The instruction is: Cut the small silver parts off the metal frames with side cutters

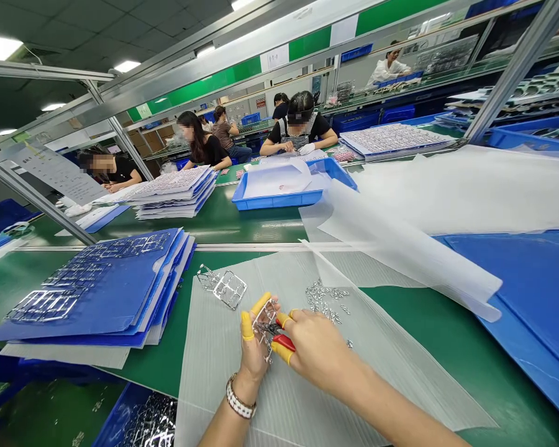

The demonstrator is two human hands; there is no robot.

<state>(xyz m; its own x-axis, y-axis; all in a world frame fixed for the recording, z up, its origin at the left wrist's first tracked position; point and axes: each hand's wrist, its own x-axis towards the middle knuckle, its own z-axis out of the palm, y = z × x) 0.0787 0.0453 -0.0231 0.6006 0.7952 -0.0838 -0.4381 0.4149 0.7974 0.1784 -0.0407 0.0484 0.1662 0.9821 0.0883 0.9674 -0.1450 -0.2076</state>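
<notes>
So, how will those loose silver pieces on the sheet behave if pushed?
The silver pieces would probably scatter, since they lie loose. Their shiny surfaces may slide easily. The sheet beneath looks thin and could wrinkle along with them.

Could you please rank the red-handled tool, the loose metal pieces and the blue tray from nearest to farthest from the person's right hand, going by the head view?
1. Red-handled tool: held in the right hand.
2. Loose metal pieces: on the pale sheet, just beyond that hand.
3. Blue tray: farthest back, beyond the pale sheet.
</notes>
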